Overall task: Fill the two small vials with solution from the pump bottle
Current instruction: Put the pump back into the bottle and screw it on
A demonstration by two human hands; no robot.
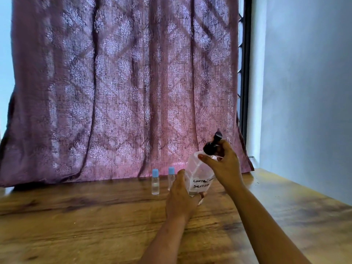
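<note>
Pump bottle (198, 174) lower centre-right, tilted: left hand (181, 199) wraps the clear body, right hand (224, 164) curls round the black pump head (211, 144); likely light, thin-walled, squashy, so grip low and gently; capped vials (155, 181) stand just left.

I saw a purple patterned curtain (123, 88) hanging at twelve o'clock, its hem reaching the far edge of the wooden table (76, 225). A dark window frame (245, 73) stood at one o'clock, a pale wall (308, 92) at three.
</note>
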